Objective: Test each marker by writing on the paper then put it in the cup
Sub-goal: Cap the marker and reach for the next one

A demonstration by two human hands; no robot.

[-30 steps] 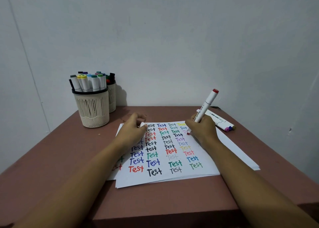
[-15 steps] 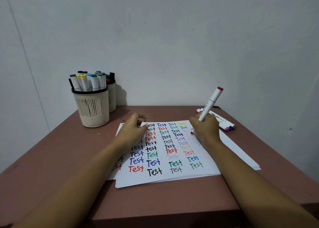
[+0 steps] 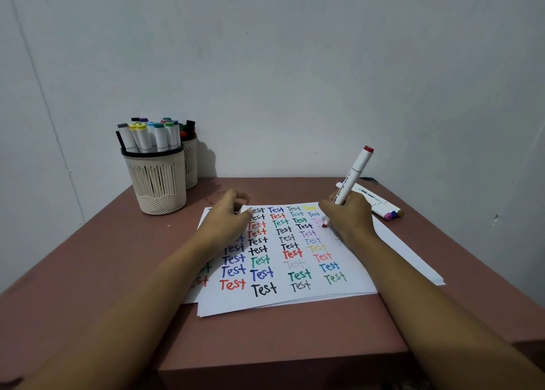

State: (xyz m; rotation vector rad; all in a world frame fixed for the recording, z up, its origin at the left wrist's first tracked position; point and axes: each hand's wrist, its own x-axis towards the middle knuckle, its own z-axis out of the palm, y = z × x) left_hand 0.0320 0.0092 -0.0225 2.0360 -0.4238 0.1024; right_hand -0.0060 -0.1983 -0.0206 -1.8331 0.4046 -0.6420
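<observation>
Change: marker [image 3: 352, 177] barely shifted;
Axis: tip near-left on paper [image 3: 265, 304], tail far-right;
Right hand [image 3: 351, 215]: grips marker;
Left hand [image 3: 224, 221]: pinches cap [image 3: 244, 210]

Red marker [image 3: 354, 172] in right hand [image 3: 351, 217]

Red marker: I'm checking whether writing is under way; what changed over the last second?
The red marker, gripped by the right hand, tilted slightly right and then back left, its tip low on the paper: small writing strokes. Nothing was taken up or let go. The left hand stayed at the sheet's top left, pinching a white cap; the cup and the spare markers did not move.
</observation>
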